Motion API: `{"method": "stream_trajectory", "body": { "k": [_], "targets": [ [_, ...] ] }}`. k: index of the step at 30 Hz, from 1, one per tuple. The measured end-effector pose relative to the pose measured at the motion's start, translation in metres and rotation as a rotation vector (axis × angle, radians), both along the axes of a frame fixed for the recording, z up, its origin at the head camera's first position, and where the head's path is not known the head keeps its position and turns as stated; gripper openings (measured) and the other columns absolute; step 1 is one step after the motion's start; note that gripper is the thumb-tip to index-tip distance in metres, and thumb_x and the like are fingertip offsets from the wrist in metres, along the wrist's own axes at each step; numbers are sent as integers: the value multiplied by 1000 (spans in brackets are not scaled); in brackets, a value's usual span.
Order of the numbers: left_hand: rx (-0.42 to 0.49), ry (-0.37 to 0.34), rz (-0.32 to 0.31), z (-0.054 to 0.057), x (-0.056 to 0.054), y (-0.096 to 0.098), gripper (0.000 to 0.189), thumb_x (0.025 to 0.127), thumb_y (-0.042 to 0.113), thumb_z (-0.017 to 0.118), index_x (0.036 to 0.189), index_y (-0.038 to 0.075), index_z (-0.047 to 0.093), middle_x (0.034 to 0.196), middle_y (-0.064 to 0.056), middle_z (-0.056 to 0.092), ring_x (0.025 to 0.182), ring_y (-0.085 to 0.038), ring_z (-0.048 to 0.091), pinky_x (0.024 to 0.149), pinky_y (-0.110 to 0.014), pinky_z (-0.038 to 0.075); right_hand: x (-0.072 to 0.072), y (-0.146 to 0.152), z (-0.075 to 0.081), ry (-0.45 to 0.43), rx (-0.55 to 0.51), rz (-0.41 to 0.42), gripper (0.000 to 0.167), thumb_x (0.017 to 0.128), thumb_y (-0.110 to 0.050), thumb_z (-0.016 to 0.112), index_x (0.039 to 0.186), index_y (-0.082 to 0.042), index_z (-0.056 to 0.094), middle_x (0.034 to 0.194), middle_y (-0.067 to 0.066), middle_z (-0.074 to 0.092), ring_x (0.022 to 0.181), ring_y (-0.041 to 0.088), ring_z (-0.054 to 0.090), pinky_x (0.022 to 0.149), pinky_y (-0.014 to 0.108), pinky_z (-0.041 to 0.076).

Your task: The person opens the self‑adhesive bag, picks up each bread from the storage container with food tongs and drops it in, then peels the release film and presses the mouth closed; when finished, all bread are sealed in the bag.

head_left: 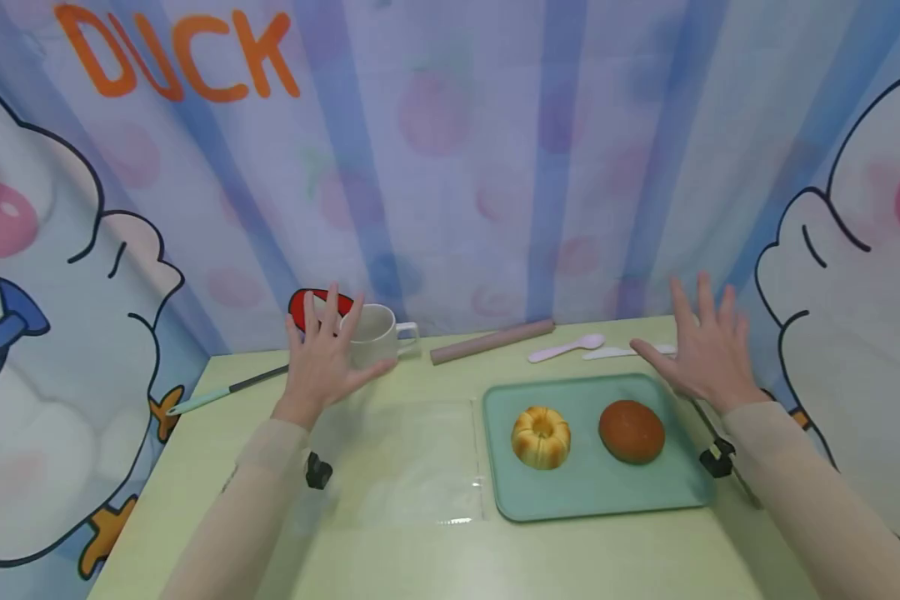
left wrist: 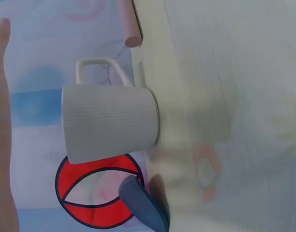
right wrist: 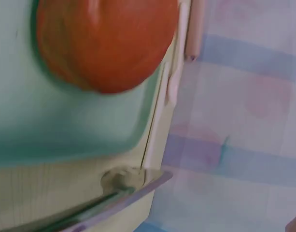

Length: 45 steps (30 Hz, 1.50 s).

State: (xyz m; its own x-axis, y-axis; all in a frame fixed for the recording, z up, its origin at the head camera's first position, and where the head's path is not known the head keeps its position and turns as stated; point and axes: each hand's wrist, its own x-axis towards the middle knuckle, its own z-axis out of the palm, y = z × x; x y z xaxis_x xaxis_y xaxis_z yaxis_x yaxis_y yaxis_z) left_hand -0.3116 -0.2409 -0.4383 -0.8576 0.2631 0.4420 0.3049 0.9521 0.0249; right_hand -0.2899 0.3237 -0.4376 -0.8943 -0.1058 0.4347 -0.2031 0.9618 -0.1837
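Note:
My left hand [head_left: 322, 362] is raised with its fingers spread, holding nothing. It overlaps the left side of a white mug [head_left: 375, 333], whose ribbed wall [left wrist: 109, 123] shows in the left wrist view. My right hand [head_left: 708, 354], fingers also spread, holds nothing and hovers by the far right corner of a green tray [head_left: 592, 500]. On that tray lie a golden ring-shaped bread [head_left: 542, 437] and a round brown bun [head_left: 632, 431]. Below the right hand, a long-handled utensil [right wrist: 123, 203] lies beside the tray, partly hidden by the sleeve in the head view.
A brownish-pink rod [head_left: 492, 342], a pink spoon [head_left: 566, 348] and a white knife [head_left: 611, 352] lie along the table's back edge. A green-handled utensil [head_left: 198, 401] is at the left, its dark rounded head [left wrist: 143, 203] near the mug. A clear plastic sheet [head_left: 412, 458] covers the middle. Printed curtains surround the table.

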Motion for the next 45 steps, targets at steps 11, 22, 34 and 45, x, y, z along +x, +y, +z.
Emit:
{"method": "stream_trajectory", "body": {
  "k": [11, 22, 34, 45],
  "targets": [
    [178, -13, -161, -2, 28, 12, 88, 92, 65, 65, 163, 20, 39, 169, -17, 33, 112, -46, 67, 84, -62, 58, 38, -62, 12, 77, -153, 299, 87, 98, -45, 70, 165, -5, 30, 170, 26, 24, 156, 50, 21, 120, 70, 27],
    [254, -165, -391, -28, 65, 36, 70, 102, 45, 62, 160, 11, 43, 165, -21, 40, 151, -40, 40, 116, -66, 37, 86, -148, 3, 49, -290, 603, 67, 98, -20, 74, 157, -4, 46, 160, 19, 48, 147, 39, 46, 111, 61, 44],
    [61, -502, -359, -71, 88, 58, 60, 112, 45, 45, 161, 10, 43, 170, -20, 29, 155, -51, 25, 117, -76, 26, 98, -225, -40, -233, -117, 756, 42, 105, -15, 65, 140, 6, 61, 147, 25, 59, 136, 39, 57, 110, 53, 50],
    [0, -595, -346, -81, 94, 66, 63, 107, 46, 56, 161, 17, 43, 172, -17, 26, 155, -52, 23, 117, -77, 23, 90, -243, -78, -297, 41, 723, 34, 103, -11, 67, 130, 8, 64, 139, 26, 62, 129, 40, 62, 108, 47, 52]
  ]
}}
